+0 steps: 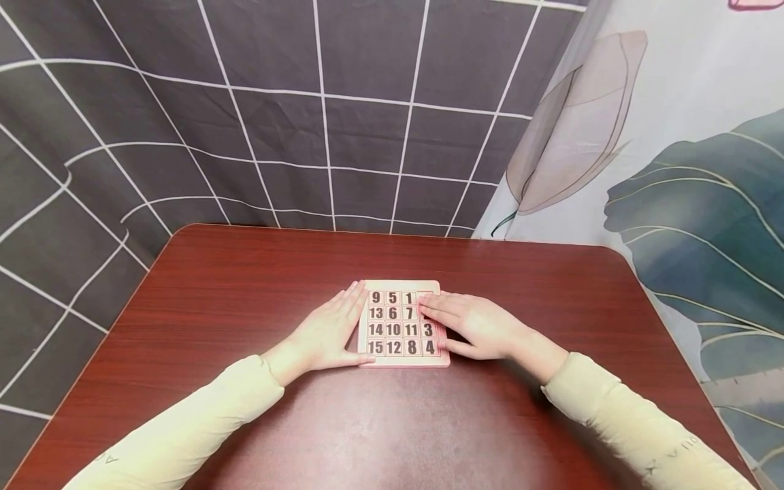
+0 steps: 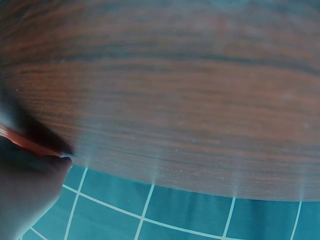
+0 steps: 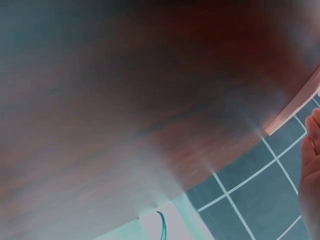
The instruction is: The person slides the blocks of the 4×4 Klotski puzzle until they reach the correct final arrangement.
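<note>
Head view: the number puzzle (image 1: 401, 323), a pale frame of numbered tiles, lies flat on the counter (image 1: 269, 272) between two hands, its nearest row reading 15, 12, 8, 4. The left hand (image 1: 324, 333) has an open grip, straight fingers along the left edge and thumb spread at the near left corner, touching without clasping. The right hand (image 1: 480, 327) also has its grip open, extended fingertips resting on the upper right part and thumb at the right side. Pale sleeves (image 1: 196, 422) cover both forearms. Beyond the red-brown counter hang a dark gridded cloth (image 1: 367, 129) and, at right, a white leaf-patterned curtain (image 1: 723, 75).
</note>
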`<state>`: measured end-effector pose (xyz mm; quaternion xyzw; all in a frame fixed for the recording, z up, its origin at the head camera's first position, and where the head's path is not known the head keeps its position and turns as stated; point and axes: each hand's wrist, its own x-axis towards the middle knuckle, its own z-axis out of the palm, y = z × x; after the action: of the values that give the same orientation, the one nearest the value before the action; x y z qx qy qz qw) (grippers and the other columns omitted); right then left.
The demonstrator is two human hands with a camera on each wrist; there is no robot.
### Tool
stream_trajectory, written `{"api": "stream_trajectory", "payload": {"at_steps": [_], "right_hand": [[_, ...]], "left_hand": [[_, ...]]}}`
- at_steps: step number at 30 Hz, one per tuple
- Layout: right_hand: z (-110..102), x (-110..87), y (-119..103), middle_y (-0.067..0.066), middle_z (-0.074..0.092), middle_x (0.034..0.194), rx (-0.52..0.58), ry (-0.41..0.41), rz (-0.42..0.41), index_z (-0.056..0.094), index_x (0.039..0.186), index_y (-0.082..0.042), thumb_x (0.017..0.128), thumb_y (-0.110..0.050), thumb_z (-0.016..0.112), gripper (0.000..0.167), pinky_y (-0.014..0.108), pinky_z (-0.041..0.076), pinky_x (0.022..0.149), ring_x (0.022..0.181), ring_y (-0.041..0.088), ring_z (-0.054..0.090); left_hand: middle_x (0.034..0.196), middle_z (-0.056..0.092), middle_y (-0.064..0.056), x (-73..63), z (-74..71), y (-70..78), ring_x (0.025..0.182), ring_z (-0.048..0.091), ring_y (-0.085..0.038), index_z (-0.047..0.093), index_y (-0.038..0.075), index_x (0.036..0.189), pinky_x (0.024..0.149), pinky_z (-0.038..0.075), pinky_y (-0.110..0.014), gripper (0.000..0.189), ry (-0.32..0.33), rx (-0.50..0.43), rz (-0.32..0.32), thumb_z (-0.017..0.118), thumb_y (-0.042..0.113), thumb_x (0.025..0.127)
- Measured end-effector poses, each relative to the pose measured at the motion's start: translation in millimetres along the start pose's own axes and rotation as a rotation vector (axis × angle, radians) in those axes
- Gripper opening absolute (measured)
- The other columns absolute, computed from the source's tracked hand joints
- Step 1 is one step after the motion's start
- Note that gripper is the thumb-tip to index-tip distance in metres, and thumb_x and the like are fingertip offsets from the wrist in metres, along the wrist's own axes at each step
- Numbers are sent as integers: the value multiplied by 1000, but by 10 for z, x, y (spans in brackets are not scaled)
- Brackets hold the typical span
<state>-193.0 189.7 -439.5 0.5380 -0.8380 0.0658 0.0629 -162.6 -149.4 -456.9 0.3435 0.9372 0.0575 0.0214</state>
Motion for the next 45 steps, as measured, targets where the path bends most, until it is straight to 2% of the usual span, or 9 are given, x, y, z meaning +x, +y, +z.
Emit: {"api": "stream_trajectory", "payload": {"at_steps": [8, 14, 25, 30, 37, 45], "right_hand": [[69, 208, 73, 8, 60, 156, 13, -29, 26, 60, 150, -7, 99, -38, 71, 61, 45, 47, 122, 146, 27, 57], [95, 266, 85, 8, 60, 156, 5, -62, 37, 60, 150, -7, 101, -40, 69, 60, 44, 45, 124, 147, 26, 56], [38, 34, 150, 11, 60, 156, -25, -38, 42, 62, 148, -3, 99, -36, 72, 60, 48, 48, 122, 145, 30, 58], [39, 6, 138, 11, 61, 155, -26, -12, 40, 63, 147, -4, 98, -36, 74, 60, 49, 49, 121, 144, 30, 59], [40, 253, 44, 11, 64, 152, -2, 32, 1, 62, 147, -3, 96, -34, 75, 61, 47, 48, 121, 144, 29, 59], [121, 572, -32, 9, 65, 151, -30, -25, 1, 63, 146, -5, 101, -36, 69, 55, 43, 46, 124, 143, 23, 60]], "left_hand": [[173, 25, -28, 2, 8, -1, 163, 25, -39, 25, -11, 163, 134, 29, -47, 118, -14, 2, -5, 66, 72, 90], [173, 25, -29, -6, -9, 1, 163, 25, -39, 26, -12, 163, 134, 29, -47, 117, -19, 2, -6, 66, 71, 90], [172, 27, -29, -3, 8, -23, 163, 28, -39, 26, -12, 163, 133, 30, -47, 117, 3, 14, 3, 66, 71, 90], [172, 27, -30, -5, 29, -29, 163, 27, -40, 27, -12, 162, 133, 30, -49, 116, 0, 4, 7, 67, 70, 91], [172, 26, -29, -23, 9, -20, 163, 26, -39, 26, -11, 163, 134, 29, -48, 116, -2, 5, -2, 66, 71, 91], [172, 26, -29, -14, 16, -17, 163, 26, -39, 26, -12, 163, 134, 29, -47, 115, -5, -6, 3, 66, 70, 92]]}}
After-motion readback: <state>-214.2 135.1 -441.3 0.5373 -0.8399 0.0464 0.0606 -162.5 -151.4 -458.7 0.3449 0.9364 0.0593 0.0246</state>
